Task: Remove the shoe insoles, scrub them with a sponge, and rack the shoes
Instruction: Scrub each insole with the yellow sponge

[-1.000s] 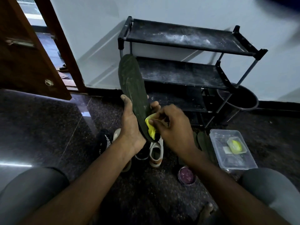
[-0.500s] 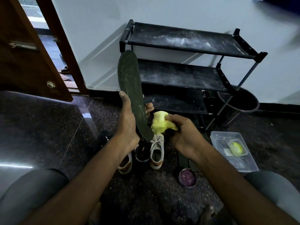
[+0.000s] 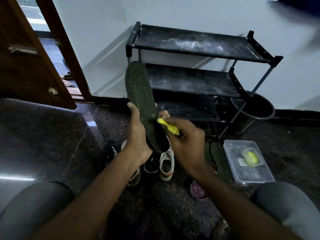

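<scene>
Left hand [image 3: 136, 135] grips the dark insole [image 3: 140, 94] near its lower end, thumb on the near face and fingers curled behind. The insole stands upright, its far end pointing to 12 o'clock. Right hand [image 3: 187, 144] pinches the yellow sponge [image 3: 168, 126], squashed flat, with its tip touching the insole's right edge just above my left fingers. Step in hand, as I judge it: scrubbing this one. Other insoles [image 3: 218, 156] lie flat on the floor at 4 o'clock of my hands, just beside the clear tub [image 3: 249, 179]; can't tell if they're scrubbed. A white shoe [image 3: 167, 161] and a black shoe [image 3: 150, 163] sit bunched on the floor at 6 o'clock, right under my hands, more beside them at 7. The shoe rack [image 3: 190, 80] is at 1 o'clock, its top two shelves dusty with no shoes on them, bottom shelf too dark to read. So some insoles are out, scrubbing is under way, racking not started; roughly midway, I'd say.
</scene>
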